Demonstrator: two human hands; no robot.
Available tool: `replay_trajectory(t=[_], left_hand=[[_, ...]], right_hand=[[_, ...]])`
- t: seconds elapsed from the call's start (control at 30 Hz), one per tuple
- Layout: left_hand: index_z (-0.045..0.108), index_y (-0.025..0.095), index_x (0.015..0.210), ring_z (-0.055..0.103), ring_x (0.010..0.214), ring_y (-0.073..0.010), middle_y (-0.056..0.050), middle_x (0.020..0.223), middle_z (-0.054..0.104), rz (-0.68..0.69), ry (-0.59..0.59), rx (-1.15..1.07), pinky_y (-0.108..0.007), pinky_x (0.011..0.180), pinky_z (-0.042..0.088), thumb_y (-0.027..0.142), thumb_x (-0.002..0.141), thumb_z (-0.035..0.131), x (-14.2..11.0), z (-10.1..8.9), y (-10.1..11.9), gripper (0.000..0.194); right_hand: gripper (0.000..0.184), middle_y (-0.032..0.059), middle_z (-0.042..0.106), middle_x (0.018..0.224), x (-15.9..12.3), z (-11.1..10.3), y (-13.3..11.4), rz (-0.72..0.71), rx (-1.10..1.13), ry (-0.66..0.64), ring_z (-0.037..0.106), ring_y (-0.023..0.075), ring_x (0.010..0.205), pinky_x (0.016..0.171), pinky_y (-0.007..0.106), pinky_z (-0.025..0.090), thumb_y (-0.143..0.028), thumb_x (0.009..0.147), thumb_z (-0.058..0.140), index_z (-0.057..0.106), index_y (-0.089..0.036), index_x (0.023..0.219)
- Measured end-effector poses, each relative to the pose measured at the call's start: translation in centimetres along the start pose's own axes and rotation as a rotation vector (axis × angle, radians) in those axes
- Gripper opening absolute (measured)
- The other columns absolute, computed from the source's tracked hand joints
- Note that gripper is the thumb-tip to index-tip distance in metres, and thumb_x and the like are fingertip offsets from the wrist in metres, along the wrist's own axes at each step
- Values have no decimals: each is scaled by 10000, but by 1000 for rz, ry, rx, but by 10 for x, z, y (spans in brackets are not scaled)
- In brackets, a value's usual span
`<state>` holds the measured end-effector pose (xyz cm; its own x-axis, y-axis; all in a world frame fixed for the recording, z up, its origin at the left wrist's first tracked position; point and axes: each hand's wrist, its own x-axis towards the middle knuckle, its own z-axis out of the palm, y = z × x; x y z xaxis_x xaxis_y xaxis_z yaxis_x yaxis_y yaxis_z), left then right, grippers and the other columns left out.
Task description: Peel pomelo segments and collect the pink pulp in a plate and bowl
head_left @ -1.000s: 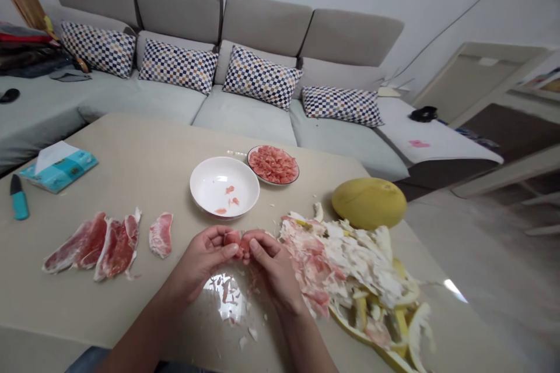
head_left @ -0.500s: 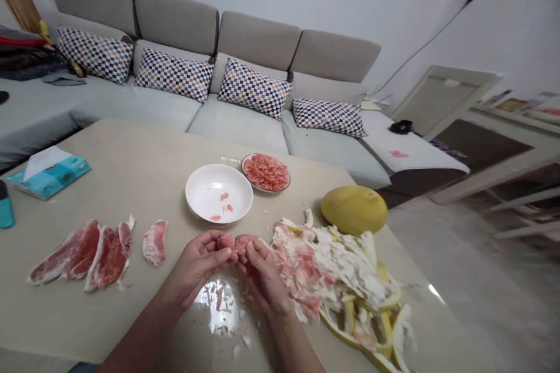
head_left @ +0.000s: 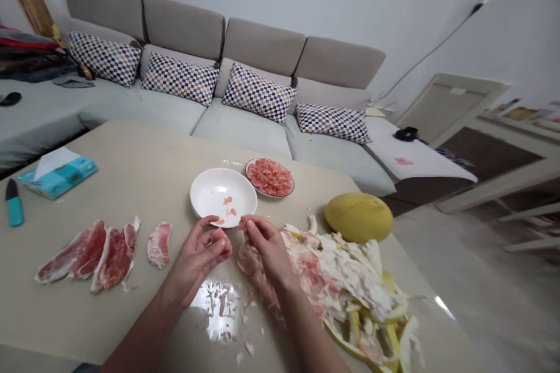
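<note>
My hands have just come apart! The left hand (head_left: 199,256) cups, fingers curled around a pink pomelo bit (head_left: 217,238). The right hand (head_left: 266,250) bunches its fingers beside the white bowl (head_left: 223,197); I can't tell if they're gripping anything. At twelve o'clock that bowl holds a few pink bits; at one o'clock, a small plate (head_left: 262,177) is heaped with pink pulp.
</note>
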<state>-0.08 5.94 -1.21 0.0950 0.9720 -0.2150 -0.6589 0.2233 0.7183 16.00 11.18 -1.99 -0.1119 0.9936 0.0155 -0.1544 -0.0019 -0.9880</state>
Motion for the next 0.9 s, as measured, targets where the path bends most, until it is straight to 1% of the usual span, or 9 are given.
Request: replay_trajectory(t=[0.07,0.1,0.17,0.23,0.33,0.43,0.53,0.67,0.9], left_hand=[[637,221,1070,627,827,-115,-2,909,639,6,20,0,-316,899,516,237,709,800,0,0,1,397],[657,200,1027,628,838,-120,-9,909,642,-1,26,8,-324,915,511,250,711,800,0,-1,1,350],[678,170,990,633,863,-136,-26,901,655,-20,31,33,-341,945,497,278,725,789,1,-2,0,307],[686,158,1010,638,919,-167,-48,911,676,-19,28,58,-357,973,478,309,735,778,2,-2,-1,327],[690,156,1024,631,1001,-211,-76,955,699,20,0,114,-360,978,464,339,746,763,3,-2,-4,341],[692,167,1006,641,973,-210,-72,947,712,59,-1,205,-331,927,482,339,759,749,3,-3,-6,305],[693,179,983,645,956,-201,-62,957,716,61,14,278,-308,897,488,329,762,746,4,-3,-8,272],[696,173,956,638,974,-212,-65,967,712,43,-3,319,-318,908,481,334,770,737,4,-2,-9,250],[708,162,948,650,929,-217,-81,956,719,8,-21,293,-326,877,493,343,764,737,3,0,-8,260]], right_hand=[[239,62,677,969,14,3,-7,-122,-244,13,572,151,732,599,248,472,-394,831,666,720,-211,975],[237,70,673,1052,18,4,-11,-179,-338,14,592,165,782,636,266,487,-376,835,657,719,-220,1002],[245,75,643,1162,16,6,-16,-262,-449,12,611,180,850,701,294,501,-340,852,635,706,-241,1066],[238,75,651,1130,4,9,-19,-289,-482,-21,620,185,861,712,300,503,-323,872,618,696,-247,1083],[216,63,680,1005,-20,11,-17,-288,-500,-109,623,180,790,649,285,491,-305,848,666,701,-250,1055],[162,55,688,949,-33,10,-11,-331,-535,-111,622,179,772,632,283,478,-274,832,695,717,-252,992],[110,59,702,931,-34,7,-7,-317,-521,-103,637,196,826,675,295,486,-267,860,669,731,-249,949],[121,64,724,929,-33,0,-8,-244,-446,-116,652,211,844,734,322,499,-273,869,656,755,-249,936],[151,69,722,909,-34,-3,-9,-129,-352,-131,655,217,834,728,327,510,-335,860,659,756,-230,909]])
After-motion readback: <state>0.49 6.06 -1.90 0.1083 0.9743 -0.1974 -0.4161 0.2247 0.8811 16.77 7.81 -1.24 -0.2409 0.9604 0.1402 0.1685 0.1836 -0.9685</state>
